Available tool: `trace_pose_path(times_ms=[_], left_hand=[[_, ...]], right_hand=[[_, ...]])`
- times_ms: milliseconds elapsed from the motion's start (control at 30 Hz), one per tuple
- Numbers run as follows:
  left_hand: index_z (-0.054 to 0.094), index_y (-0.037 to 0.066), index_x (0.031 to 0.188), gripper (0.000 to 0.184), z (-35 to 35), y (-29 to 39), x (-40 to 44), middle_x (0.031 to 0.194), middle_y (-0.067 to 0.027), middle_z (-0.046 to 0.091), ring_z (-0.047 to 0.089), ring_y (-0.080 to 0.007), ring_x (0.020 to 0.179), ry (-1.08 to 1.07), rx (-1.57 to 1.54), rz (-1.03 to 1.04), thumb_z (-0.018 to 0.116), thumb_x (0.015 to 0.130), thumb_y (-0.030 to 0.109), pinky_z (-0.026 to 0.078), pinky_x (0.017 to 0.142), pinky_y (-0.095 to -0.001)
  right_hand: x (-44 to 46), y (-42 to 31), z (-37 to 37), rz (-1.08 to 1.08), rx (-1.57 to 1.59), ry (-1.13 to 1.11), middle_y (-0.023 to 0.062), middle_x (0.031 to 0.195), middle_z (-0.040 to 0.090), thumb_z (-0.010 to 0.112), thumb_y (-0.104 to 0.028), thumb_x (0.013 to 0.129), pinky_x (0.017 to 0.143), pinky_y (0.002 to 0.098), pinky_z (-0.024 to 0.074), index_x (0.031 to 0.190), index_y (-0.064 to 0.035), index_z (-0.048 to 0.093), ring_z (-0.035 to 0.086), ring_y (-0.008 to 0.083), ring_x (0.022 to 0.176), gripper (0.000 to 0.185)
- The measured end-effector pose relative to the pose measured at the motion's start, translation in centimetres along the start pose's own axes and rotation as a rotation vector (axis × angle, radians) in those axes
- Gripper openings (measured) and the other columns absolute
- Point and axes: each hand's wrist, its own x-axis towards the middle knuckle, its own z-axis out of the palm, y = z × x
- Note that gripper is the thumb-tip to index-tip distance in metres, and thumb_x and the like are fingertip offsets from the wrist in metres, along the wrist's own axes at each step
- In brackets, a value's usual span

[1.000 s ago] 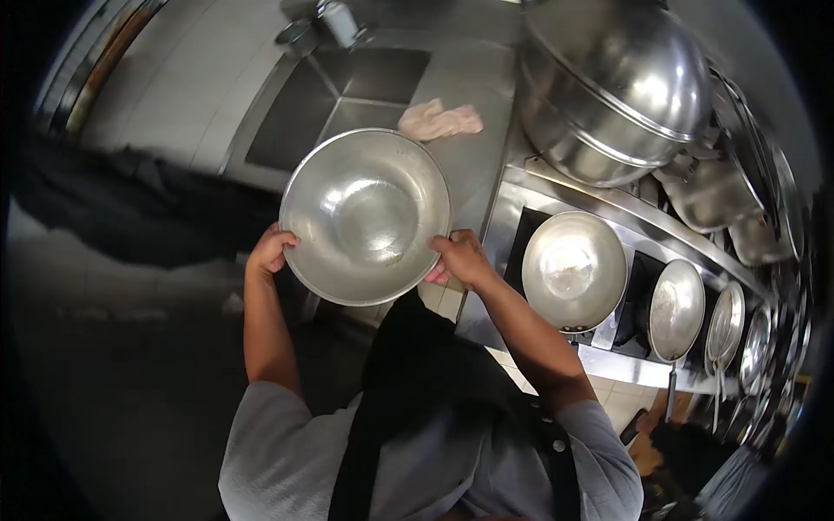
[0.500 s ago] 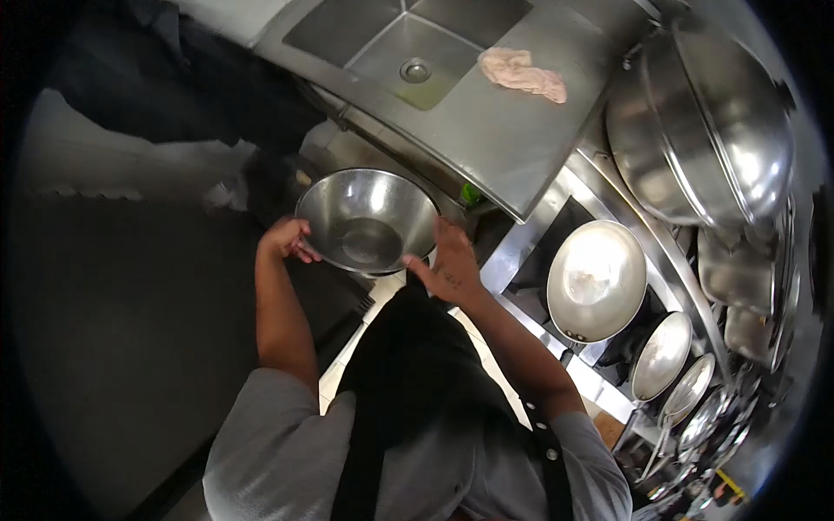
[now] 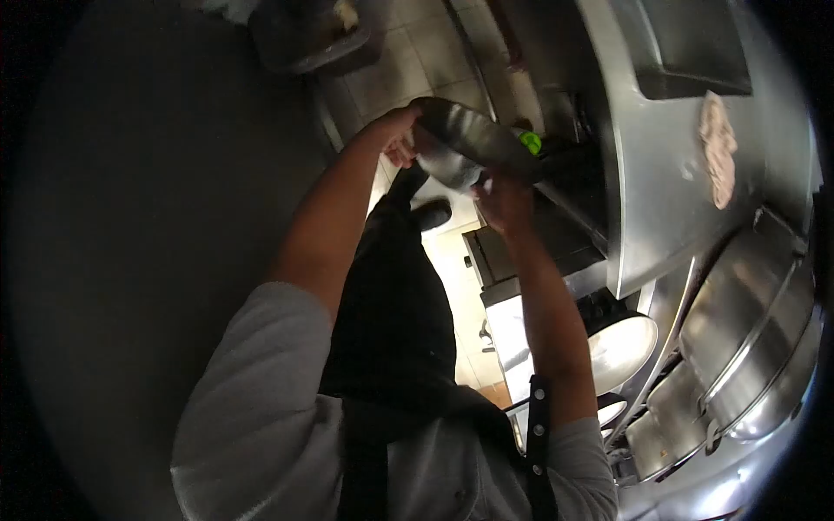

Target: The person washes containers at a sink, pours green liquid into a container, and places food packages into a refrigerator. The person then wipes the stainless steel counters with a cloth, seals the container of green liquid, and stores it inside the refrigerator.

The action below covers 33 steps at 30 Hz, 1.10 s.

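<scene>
The left hand (image 3: 397, 137) pinches the left rim of one steel bowl (image 3: 465, 143), held in the air over the tiled floor (image 3: 401, 69) and tipped, its long outline slanting from upper left to lower right; its mouth's direction is unclear. The right hand (image 3: 506, 204), blurred, clasps its lower right side. Bare tiles stretch beyond the bowl. Rightward come one green item (image 3: 530, 141), the counter's (image 3: 647, 191) straight edge and one pinkish cloth (image 3: 719, 152).
</scene>
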Motion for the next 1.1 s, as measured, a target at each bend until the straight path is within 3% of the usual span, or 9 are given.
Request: trace_pose_path(times_ms=[100, 167, 333, 567, 700, 800, 900, 1033, 1100], left_hand=[[0.005, 0.013, 0.148, 0.087, 1.7, -1.0, 1.9, 0.127, -0.0325, 0.046, 0.056, -0.0479, 0.106, 0.100, -0.215, 0.044, 0.031, 0.086, 0.068, 0.042, 0.089, -0.0610], [0.010, 0.015, 0.148, 0.088, 2.8, -2.6, 3.9, 0.138, -0.0299, 0.037, 0.051, -0.0522, 0.110, 0.063, -0.339, 0.056, 0.034, 0.085, 0.071, 0.033, 0.095, -0.0656], [0.022, 0.008, 0.145, 0.081, 4.3, -7.6, 6.3, 0.131, -0.0271, 0.046, 0.056, -0.0440, 0.105, 0.024, -0.352, 0.116, 0.040, 0.088, 0.062, 0.043, 0.088, -0.0615], [0.023, 0.010, 0.144, 0.072, 4.2, -11.3, 7.0, 0.131, -0.0225, 0.048, 0.055, -0.0413, 0.108, 0.058, -0.401, 0.047, 0.038, 0.091, 0.057, 0.043, 0.089, -0.0603], [0.024, 0.014, 0.145, 0.075, 4.6, -9.6, 6.5, 0.134, -0.0245, 0.044, 0.049, -0.0428, 0.117, 0.020, -0.389, 0.114, 0.039, 0.089, 0.061, 0.042, 0.090, -0.0600], [0.022, 0.016, 0.146, 0.084, 6.2, -6.8, 5.6, 0.140, -0.0281, 0.036, 0.040, -0.0467, 0.124, 0.015, -0.458, 0.089, 0.041, 0.084, 0.070, 0.040, 0.092, -0.0622], [0.015, 0.008, 0.147, 0.096, 9.2, -1.9, 1.7, 0.142, -0.0301, 0.028, 0.047, -0.0486, 0.116, 0.016, -0.600, 0.141, 0.042, 0.082, 0.072, 0.037, 0.090, -0.0669], [0.031, 0.003, 0.137, 0.081, 7.8, -2.2, 8.0, 0.125, -0.0318, 0.047, 0.050, -0.0484, 0.113, -0.186, -0.809, 0.189, 0.046, 0.085, 0.064, 0.037, 0.092, -0.0674], [0.038, 0.001, 0.128, 0.070, 6.2, -2.8, 9.9, 0.110, -0.0288, 0.056, 0.058, -0.0475, 0.100, -0.084, -0.740, 0.239, 0.048, 0.087, 0.057, 0.043, 0.087, -0.0657]], right_hand=[[2.9, -1.0, -0.6, -0.008, -0.195, -0.040, 0.0146, 0.107, 0.060, 0.064, -0.034, 0.082, 0.088, 0.0457, 0.0457, 0.112, -0.0112, 0.055, 0.057, 0.0335, 0.104, 0.039], [4.9, -1.4, -1.6, 0.071, -0.314, -0.154, 0.0139, 0.110, 0.061, 0.063, -0.032, 0.084, 0.087, 0.0451, 0.0474, 0.117, -0.0124, 0.053, 0.059, 0.0326, 0.104, 0.040], [7.9, -0.1, -3.3, 0.385, -0.466, -0.411, 0.0138, 0.113, 0.062, 0.059, -0.027, 0.087, 0.085, 0.0417, 0.0509, 0.124, -0.0135, 0.050, 0.062, 0.0302, 0.104, 0.041], [9.4, 3.3, -7.7, 0.765, -0.405, -0.222, 0.0149, 0.115, 0.062, 0.059, -0.026, 0.086, 0.088, 0.0394, 0.0498, 0.119, -0.0091, 0.057, 0.061, 0.0305, 0.106, 0.036], [8.2, 3.9, -7.6, 0.763, -0.301, -0.060, 0.0173, 0.110, 0.064, 0.061, -0.017, 0.082, 0.085, 0.0411, 0.0491, 0.110, -0.0018, 0.061, 0.062, 0.0308, 0.103, 0.032], [6.1, 3.4, -5.1, 0.442, -0.550, -0.071, 0.0165, 0.104, 0.065, 0.058, -0.014, 0.083, 0.080, 0.0413, 0.0490, 0.106, -0.0041, 0.062, 0.064, 0.0292, 0.096, 0.026], [5.4, -1.3, -3.7, 0.200, -0.515, -0.079, 0.0156, 0.100, 0.065, 0.060, -0.013, 0.082, 0.080, 0.0403, 0.0473, 0.106, -0.0048, 0.061, 0.063, 0.0283, 0.094, 0.026], [7.5, -0.8, 2.7, 0.029, -0.262, -0.139, 0.0151, 0.108, 0.064, 0.063, -0.019, 0.082, 0.086, 0.0417, 0.0459, 0.107, -0.0052, 0.062, 0.060, 0.0293, 0.102, 0.029], [8.1, 1.4, 4.1, -0.039, -0.011, -0.190, 0.0128, 0.110, 0.063, 0.064, -0.024, 0.083, 0.085, 0.0409, 0.0467, 0.108, -0.0059, 0.061, 0.059, 0.0281, 0.103, 0.031]])
